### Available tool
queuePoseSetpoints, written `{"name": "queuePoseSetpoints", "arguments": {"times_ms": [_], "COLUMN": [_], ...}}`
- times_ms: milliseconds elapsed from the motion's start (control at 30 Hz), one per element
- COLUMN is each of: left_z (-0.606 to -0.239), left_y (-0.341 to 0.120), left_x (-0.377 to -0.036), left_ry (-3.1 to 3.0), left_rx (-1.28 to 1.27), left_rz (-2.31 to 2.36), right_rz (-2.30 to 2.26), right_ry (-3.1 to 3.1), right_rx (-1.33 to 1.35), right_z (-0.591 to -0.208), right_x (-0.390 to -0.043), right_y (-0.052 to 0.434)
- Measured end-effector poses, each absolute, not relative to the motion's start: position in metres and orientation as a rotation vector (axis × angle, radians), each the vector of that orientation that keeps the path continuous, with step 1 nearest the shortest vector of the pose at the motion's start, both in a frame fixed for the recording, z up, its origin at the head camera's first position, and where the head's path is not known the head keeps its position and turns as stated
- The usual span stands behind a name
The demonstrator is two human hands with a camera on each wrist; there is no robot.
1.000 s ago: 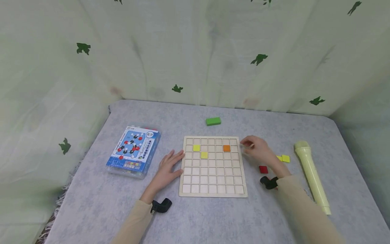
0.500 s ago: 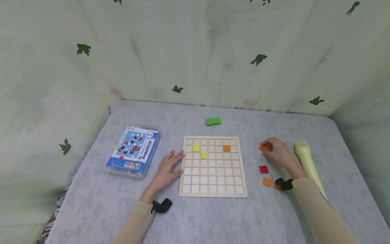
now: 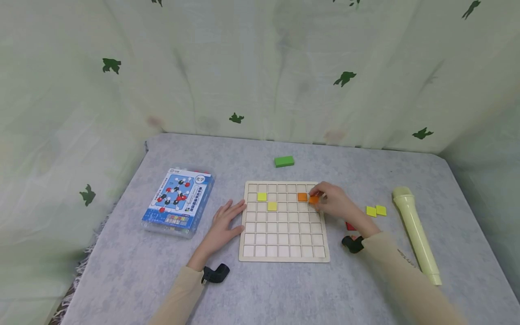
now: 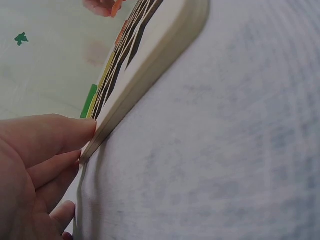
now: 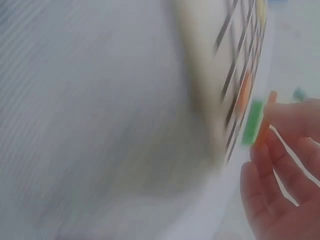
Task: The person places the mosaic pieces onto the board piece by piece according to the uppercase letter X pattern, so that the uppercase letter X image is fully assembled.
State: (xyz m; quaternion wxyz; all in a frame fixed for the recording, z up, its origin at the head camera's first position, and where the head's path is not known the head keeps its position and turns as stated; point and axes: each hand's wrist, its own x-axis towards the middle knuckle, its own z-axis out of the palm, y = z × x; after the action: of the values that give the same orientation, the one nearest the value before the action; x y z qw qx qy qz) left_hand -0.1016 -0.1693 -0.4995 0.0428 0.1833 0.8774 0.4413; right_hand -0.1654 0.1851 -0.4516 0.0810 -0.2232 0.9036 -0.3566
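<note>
Grey counter | right hand pinching light, stiff orange tile by its edges (slippery?) over board's 2 o'clock corner | left hand lying flat, bracing 9 o'clock edge

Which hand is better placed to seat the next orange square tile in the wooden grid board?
Right. The right hand already pinches an orange square tile over the wooden grid board, beside the seated orange tile. The left hand lies flat against the board's left edge, holding nothing.

Grid board: lower rows open, approach from frame bottom free. Right hand w/ orange tile blocks upper-right corner; left hand guards left edge.
</note>
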Motion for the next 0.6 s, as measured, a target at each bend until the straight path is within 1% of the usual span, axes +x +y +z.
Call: {"name": "queuePoseSetpoints", "arguments": {"times_ms": [167,300,400,600], "left_z": [-0.499,-0.498,-0.498,-0.499], "left_y": [-0.169,-0.169,-0.168,-0.169], "left_x": [-0.101,-0.101,-0.101,-0.101], "left_ry": [2.683,2.679,2.68,2.686], "left_rx": [0.562,0.56,0.558,0.556], "left_rz": [1.351,1.358,1.358,1.351], "right_rz": [-1.038,-0.935,-0.865,-0.791], "right_ry": [2.645,2.656,2.687,2.712], "right_rx": [-0.779,-0.842,-0.885,-0.866], "right_z": [-0.455,-0.458,-0.457,-0.456], "right_x": [-0.167,-0.167,-0.168,-0.167], "right_y": [0.152,0.136,0.129,0.127]}}
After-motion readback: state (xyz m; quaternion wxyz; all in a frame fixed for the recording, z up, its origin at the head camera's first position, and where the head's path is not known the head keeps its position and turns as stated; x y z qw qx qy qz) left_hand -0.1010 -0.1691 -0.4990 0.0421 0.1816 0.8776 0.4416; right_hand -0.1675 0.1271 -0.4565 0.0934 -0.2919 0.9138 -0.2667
